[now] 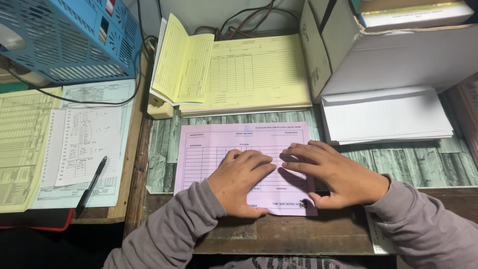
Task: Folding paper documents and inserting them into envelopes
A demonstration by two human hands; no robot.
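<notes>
Pink form (234, 144): flat near the desk's front edge, under both hands.
Left hand (241, 182): released, palm pressing it.
Right hand (333, 172): released, fingers spread flat on it.

Both arms wear loose grey long sleeves (169, 234) bunched at the wrists; the hands are bare, without rings.

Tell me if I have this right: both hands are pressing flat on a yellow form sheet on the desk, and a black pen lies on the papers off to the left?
Not quite. The head view shows the sheet under the left hand and right hand is pink, not yellow. The yellow forms lie farther back. Both hands do press flat, and the black pen lies on the papers at left.
</notes>
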